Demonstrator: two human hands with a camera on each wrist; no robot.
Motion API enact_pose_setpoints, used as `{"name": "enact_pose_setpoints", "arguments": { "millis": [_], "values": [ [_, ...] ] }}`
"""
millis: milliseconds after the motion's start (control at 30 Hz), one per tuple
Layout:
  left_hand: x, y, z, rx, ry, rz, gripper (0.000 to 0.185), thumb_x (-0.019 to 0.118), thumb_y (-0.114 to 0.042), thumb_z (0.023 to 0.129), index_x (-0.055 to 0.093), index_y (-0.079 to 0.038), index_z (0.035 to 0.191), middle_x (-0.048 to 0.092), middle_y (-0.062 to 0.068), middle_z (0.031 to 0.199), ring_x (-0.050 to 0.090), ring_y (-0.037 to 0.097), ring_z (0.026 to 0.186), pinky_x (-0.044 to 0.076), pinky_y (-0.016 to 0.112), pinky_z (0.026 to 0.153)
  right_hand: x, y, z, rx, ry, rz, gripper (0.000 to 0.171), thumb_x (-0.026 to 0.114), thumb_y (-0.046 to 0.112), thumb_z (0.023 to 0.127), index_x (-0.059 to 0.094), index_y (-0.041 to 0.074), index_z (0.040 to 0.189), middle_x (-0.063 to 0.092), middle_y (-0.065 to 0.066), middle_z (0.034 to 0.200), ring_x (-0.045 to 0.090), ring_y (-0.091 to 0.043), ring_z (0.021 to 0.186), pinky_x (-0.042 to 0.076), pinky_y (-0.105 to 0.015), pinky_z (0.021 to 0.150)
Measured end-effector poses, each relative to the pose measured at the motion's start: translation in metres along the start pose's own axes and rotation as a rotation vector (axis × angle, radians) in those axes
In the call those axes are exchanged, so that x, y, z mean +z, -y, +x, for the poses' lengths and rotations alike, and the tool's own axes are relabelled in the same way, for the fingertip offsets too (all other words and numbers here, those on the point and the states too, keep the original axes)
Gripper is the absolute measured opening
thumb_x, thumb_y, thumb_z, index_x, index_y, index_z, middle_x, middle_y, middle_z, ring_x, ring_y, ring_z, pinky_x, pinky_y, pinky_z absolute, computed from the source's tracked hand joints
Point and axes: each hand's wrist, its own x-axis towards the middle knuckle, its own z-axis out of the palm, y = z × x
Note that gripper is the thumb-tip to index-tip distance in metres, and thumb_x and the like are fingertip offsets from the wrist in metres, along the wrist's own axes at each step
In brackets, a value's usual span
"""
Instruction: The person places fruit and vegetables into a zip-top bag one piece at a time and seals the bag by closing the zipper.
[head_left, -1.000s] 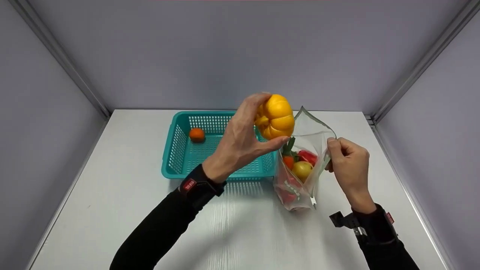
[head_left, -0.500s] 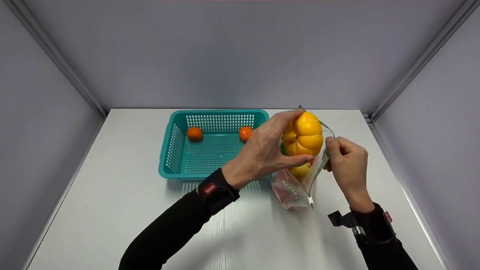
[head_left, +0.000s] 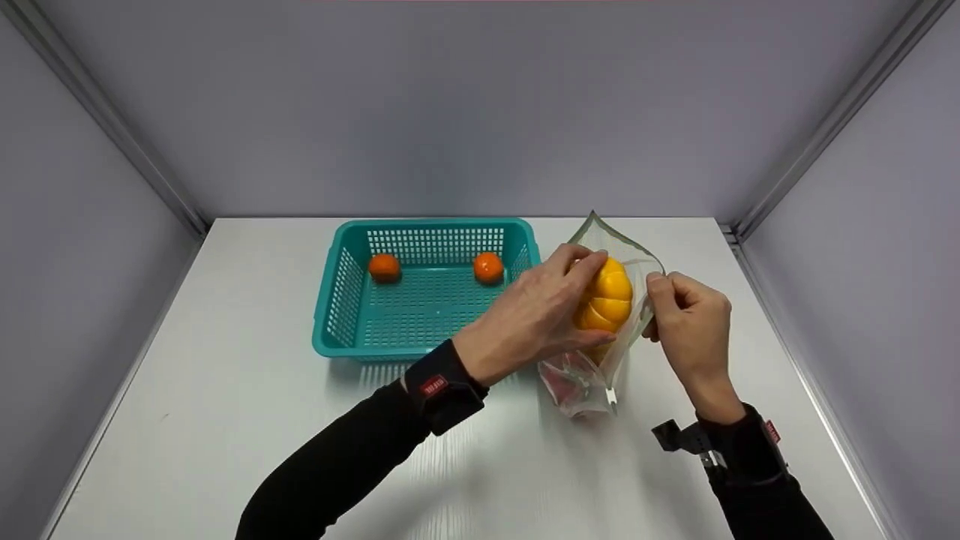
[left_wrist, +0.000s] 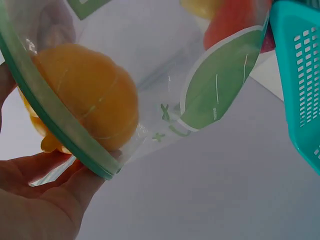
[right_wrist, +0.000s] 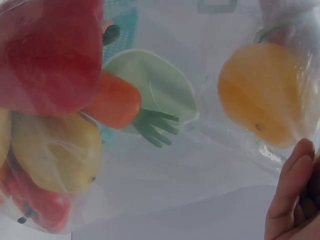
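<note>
Through the clear bag [right_wrist: 165, 165] show a yellow pepper [right_wrist: 262, 92], a red pepper [right_wrist: 50, 55], a carrot [right_wrist: 115, 102] and a pale yellow fruit [right_wrist: 52, 155].

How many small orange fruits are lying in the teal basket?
2. One small orange fruit lies near the back left of the teal basket, the other near the back right. The left hand may hide part of the basket.
</note>
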Motion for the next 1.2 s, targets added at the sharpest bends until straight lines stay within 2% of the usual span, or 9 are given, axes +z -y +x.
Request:
{"name": "enact_pose_setpoints", "arguments": {
  "millis": [333, 433, 533, 633, 767, 833, 900, 1067, 1200],
  "values": [
    [0.005, 0.007, -0.002, -0.017, 0.085, 0.006, 0.083, 0.077, -0.044, 0.092, 0.041, -0.009, 0.158, 0.049, 0.014, 0.152, 0.061, 0.027, 0.126, 0.049, 0.037, 0.108, -0.001, -0.003, -0.002, 0.013, -0.012, -0.003, 0.045, 0.062, 0.017, 0.103, 0.062, 0.000, 0.062, 0.055, -0.002, 0.049, 0.052, -0.011, 0.038, 0.043, -0.020, 0.039],
    [0.007, 0.013, -0.004, 0.024, -0.037, -0.027, 0.069, 0.075, -0.040, 0.095, 0.051, -0.008, 0.151, 0.050, 0.015, 0.152, 0.059, 0.029, 0.129, 0.047, 0.038, 0.110, -0.002, -0.005, -0.002, 0.012, -0.017, -0.015, 0.045, 0.062, 0.016, 0.103, 0.062, 0.000, 0.061, 0.055, -0.001, 0.049, 0.052, -0.011, 0.038, 0.044, -0.020, 0.039],
    [0.010, 0.020, -0.009, 0.065, -0.259, -0.027, 0.048, 0.075, -0.032, 0.098, 0.062, -0.003, 0.134, 0.056, 0.017, 0.139, 0.061, 0.029, 0.118, 0.051, 0.032, 0.103, -0.003, -0.008, -0.002, 0.005, -0.019, -0.025, 0.045, 0.062, 0.016, 0.103, 0.062, 0.000, 0.061, 0.055, -0.001, 0.050, 0.052, -0.011, 0.038, 0.044, -0.019, 0.040],
    [0.012, 0.028, -0.017, -0.029, -0.369, -0.029, 0.036, 0.072, -0.033, 0.099, 0.061, -0.004, 0.115, 0.058, 0.012, 0.113, 0.057, 0.024, 0.098, 0.051, 0.027, 0.085, -0.004, -0.009, -0.002, -0.004, -0.016, -0.031, 0.044, 0.062, 0.016, 0.103, 0.062, 0.001, 0.062, 0.056, 0.000, 0.050, 0.052, -0.011, 0.039, 0.044, -0.019, 0.040],
    [0.012, 0.034, -0.029, -0.278, -0.136, -0.142, 0.041, 0.059, -0.052, 0.102, 0.057, -0.012, 0.090, 0.048, -0.002, 0.077, 0.048, 0.015, 0.067, 0.040, 0.025, 0.060, -0.005, -0.010, -0.002, -0.004, -0.006, -0.050, 0.046, 0.062, 0.018, 0.103, 0.061, 0.002, 0.060, 0.055, 0.001, 0.050, 0.051, -0.011, 0.039, 0.044, -0.019, 0.040],
    [0.012, 0.036, -0.032, -0.333, -0.006, -0.251, 0.046, 0.053, -0.051, 0.105, 0.059, -0.013, 0.080, 0.042, -0.005, 0.065, 0.044, 0.012, 0.058, 0.034, 0.025, 0.054, -0.006, -0.011, -0.002, 0.006, 0.004, -0.059, 0.047, 0.063, 0.020, 0.103, 0.060, 0.002, 0.060, 0.055, 0.000, 0.049, 0.051, -0.012, 0.039, 0.043, -0.019, 0.040],
    [0.012, 0.036, -0.033, -0.350, 0.048, -0.371, 0.047, 0.050, -0.041, 0.108, 0.066, -0.011, 0.076, 0.040, -0.005, 0.061, 0.040, 0.012, 0.055, 0.030, 0.025, 0.053, -0.006, -0.011, 0.000, 0.030, 0.027, -0.067, 0.048, 0.062, 0.022, 0.104, 0.060, 0.001, 0.060, 0.055, -0.001, 0.049, 0.051, -0.013, 0.039, 0.043, -0.020, 0.040],
    [0.014, 0.030, -0.020, -0.341, -0.035, -0.577, 0.037, 0.049, -0.020, 0.107, 0.069, -0.008, 0.079, 0.042, -0.004, 0.062, 0.036, 0.012, 0.055, 0.027, 0.025, 0.053, -0.016, -0.012, 0.007, 0.142, 0.108, -0.119, 0.051, 0.059, 0.029, 0.105, 0.064, -0.001, 0.065, 0.055, -0.002, 0.049, 0.053, -0.013, 0.039, 0.045, -0.022, 0.040],
    [0.013, 0.027, -0.002, -0.326, -0.126, -0.649, 0.038, 0.048, -0.017, 0.107, 0.052, -0.013, 0.069, 0.038, -0.003, 0.063, 0.037, 0.012, 0.056, 0.029, 0.023, 0.055, -0.025, -0.010, 0.019, 0.153, 0.057, -0.060, 0.050, 0.057, 0.026, 0.107, 0.065, -0.004, 0.068, 0.057, -0.002, 0.050, 0.055, -0.012, 0.040, 0.047, -0.022, 0.042]
  ]
}}
